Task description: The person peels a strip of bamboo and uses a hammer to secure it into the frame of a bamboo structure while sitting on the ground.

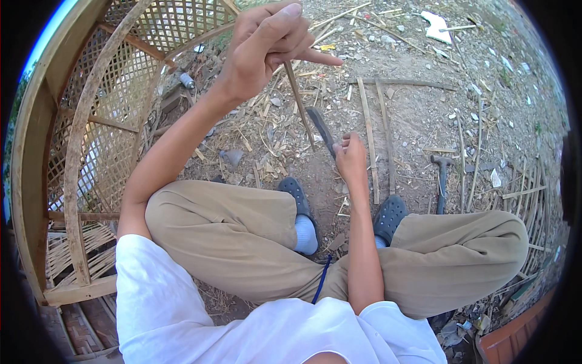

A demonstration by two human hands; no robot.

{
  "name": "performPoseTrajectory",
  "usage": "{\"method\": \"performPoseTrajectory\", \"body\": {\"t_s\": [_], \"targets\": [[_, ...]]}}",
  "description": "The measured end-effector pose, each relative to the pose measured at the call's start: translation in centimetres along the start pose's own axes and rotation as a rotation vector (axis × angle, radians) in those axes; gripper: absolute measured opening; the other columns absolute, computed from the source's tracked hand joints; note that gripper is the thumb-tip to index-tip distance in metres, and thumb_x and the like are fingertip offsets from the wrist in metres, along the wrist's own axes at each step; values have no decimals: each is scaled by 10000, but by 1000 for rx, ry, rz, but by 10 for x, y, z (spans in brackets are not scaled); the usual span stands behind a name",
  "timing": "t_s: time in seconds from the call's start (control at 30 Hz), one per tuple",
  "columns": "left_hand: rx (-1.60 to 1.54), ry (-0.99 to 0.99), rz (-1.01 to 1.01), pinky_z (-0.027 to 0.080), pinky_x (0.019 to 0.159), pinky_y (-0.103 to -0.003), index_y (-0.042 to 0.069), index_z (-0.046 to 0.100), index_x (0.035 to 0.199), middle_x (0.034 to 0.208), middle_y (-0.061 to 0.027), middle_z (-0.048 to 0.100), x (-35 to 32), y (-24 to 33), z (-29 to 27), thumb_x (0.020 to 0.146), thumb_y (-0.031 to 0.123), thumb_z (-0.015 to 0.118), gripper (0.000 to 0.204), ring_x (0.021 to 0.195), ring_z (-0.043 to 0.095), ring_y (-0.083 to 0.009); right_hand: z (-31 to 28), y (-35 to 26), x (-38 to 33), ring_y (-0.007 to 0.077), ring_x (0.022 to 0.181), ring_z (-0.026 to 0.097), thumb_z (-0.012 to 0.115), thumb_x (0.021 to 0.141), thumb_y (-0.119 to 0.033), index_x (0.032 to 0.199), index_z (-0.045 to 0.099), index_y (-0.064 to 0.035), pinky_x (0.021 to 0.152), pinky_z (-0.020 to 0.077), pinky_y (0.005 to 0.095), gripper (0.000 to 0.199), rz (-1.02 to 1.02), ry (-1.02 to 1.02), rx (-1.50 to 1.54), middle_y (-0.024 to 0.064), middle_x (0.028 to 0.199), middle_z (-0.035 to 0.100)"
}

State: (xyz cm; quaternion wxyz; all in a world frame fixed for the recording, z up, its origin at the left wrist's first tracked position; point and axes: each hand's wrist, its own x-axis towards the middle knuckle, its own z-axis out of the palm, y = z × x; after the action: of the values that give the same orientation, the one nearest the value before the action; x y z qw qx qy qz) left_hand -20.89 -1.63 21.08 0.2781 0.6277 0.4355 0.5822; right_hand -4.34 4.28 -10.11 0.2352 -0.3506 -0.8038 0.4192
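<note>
My left hand (262,53) is raised at the top, closed around the upper end of a thin wooden or bamboo strip (297,100); one finger sticks out to the right. The strip slants down towards the ground, its lower end close beside a dark-bladed knife (320,126). My right hand (351,159), lower and further right, is closed on the knife's handle, which it mostly hides. The blade points up and to the left. Whether blade and strip touch, I cannot tell.
A wooden frame with woven lattice (76,145) stands on the left. Long strips (368,139) lie on the littered ground ahead, with a hammer (442,182) to their right. Thin sticks (536,212) pile up at far right, near an orange-brown object (515,330). My clogs (295,197) are below.
</note>
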Motion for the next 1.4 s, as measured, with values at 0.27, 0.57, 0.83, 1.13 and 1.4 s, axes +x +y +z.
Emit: {"method": "performPoseTrajectory", "body": {"t_s": [0.27, 0.57, 0.83, 1.13, 1.4], "targets": [[-36, -141, -100, 632, 937, -493, 136, 336, 750, 626, 60, 280, 5, 29, 53, 1104, 417, 363, 453, 562, 248, -40, -170, -167, -15, 178, 847, 719, 610, 1031, -29, 1194, 585, 24, 721, 599, 302, 173, -288, 26, 1054, 123, 977, 684], [43, -152, -162, 627, 944, -488, 152, 327, 709, 623, 69, 286, 2, 40, 69, 1032, 624, 438, 582, 567, 246, -42, -182, -162, -22, 138, 790, 717, 669, 971, 61, 1125, 602, 32, 659, 589, 248, 170, -395, 164, 929, 117, 972, 684], [165, -203, -144, 627, 931, -508, 150, 309, 685, 601, 71, 298, 3, 45, 73, 983, 731, 451, 669, 552, 251, -42, -185, -157, -25, 143, 778, 726, 685, 954, 77, 1094, 624, 42, 640, 590, 246, 156, -464, 221, 943, 120, 954, 691], [125, -251, 38, 626, 896, -574, 115, 295, 631, 549, 52, 308, -4, 39, 71, 988, 649, 512, 678, 498, 327, -43, -186, -155, -23, 174, 814, 731, 699, 917, 116, 1075, 635, 57, 679, 612, 266, 180, -475, 197, 1008, 130, 976, 679], [83, -811, -9, 603, 969, -474, 89, 406, 525, 452, 8, 360, -20, 38, 58, 920, 112, 659, 470, 343, 413, -168, -184, -151, -33, 94, 747, 647, 742, 785, 94, 891, 562, 11, 718, 602, 269, 226, -326, -419, 826, 53, 817, 618]]}}
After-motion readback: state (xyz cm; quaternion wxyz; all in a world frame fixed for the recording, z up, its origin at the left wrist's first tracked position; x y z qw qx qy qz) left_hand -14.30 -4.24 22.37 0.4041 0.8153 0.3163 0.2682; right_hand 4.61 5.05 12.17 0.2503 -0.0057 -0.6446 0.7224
